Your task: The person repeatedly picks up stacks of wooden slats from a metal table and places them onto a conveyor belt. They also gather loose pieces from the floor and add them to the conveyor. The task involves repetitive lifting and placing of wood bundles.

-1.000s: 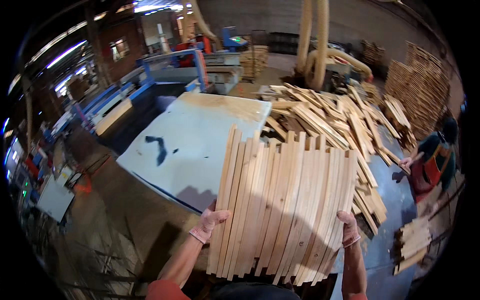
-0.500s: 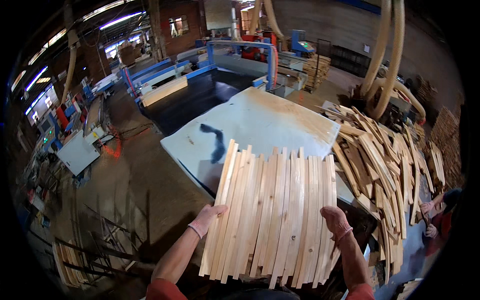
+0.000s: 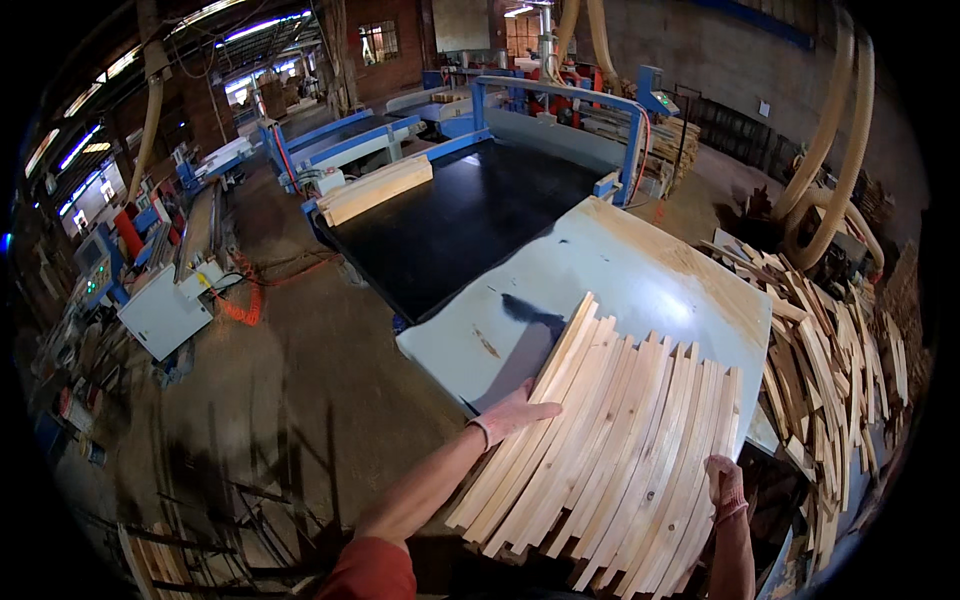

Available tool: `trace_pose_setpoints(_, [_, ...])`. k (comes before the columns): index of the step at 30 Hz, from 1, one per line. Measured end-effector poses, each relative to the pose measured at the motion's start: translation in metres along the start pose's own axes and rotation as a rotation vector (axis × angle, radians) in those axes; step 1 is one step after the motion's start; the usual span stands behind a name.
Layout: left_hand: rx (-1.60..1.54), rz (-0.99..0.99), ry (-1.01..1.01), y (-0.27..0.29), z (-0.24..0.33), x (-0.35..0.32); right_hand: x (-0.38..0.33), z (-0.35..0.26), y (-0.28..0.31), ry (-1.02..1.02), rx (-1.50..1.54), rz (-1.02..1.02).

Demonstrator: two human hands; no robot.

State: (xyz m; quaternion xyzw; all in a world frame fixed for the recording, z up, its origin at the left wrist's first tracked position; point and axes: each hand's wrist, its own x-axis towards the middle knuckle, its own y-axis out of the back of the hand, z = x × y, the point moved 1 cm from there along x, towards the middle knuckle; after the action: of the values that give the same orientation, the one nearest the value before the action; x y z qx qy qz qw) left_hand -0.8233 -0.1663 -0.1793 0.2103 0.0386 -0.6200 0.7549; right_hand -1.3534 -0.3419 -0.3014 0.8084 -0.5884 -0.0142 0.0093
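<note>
A side-by-side row of long pale wooden strips [image 3: 625, 430] with uneven ends is held between my two gloved hands. My left hand [image 3: 516, 414] presses on the outer left strip, its thumb lying over the top and the other fingers mostly hidden. At the row's right edge, my right hand [image 3: 728, 486] is closed round the outer strips. The row's far end lies over the pale, stained sheet-topped table [image 3: 470, 350], while the near end reaches toward my body. Whether the strips rest on the table cannot be made out.
Beyond the pale top lies a machine's black bed [image 3: 450, 220] with a blue frame [image 3: 638, 150] and a stack of boards [image 3: 375, 190]. Loose wood pieces [image 3: 830, 370] are heaped at right. A grey cabinet [image 3: 165, 310] stands left, near an orange hose [image 3: 245, 300].
The view has swung left, so the machine and table sit further right. The strips, still in both hands, have turned with their far ends tilted to the right, and my left hand has moved forward.
</note>
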Motion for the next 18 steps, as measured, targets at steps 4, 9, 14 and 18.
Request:
trace_pose_setpoints(4, [0.560, 0.085, 0.062, 0.057, 0.011, 0.045, 0.036, 0.009, -0.041, 0.007, 0.301, -0.086])
trace_pose_setpoints(9, [0.550, 0.132, 0.093, 0.138, 0.018, 0.108, 0.082, 0.001, -0.128, -0.091, 0.374, 0.103])
trace_pose_setpoints(14, [0.571, 0.189, 0.052, 0.232, 0.012, 0.173, 0.151, -0.019, -0.231, -0.136, 0.323, 0.083])
trace_pose_setpoints(18, [0.684, 0.174, 0.169, 0.309, 0.033, 0.226, 0.211, -0.032, -0.319, -0.241, 0.241, 0.184])
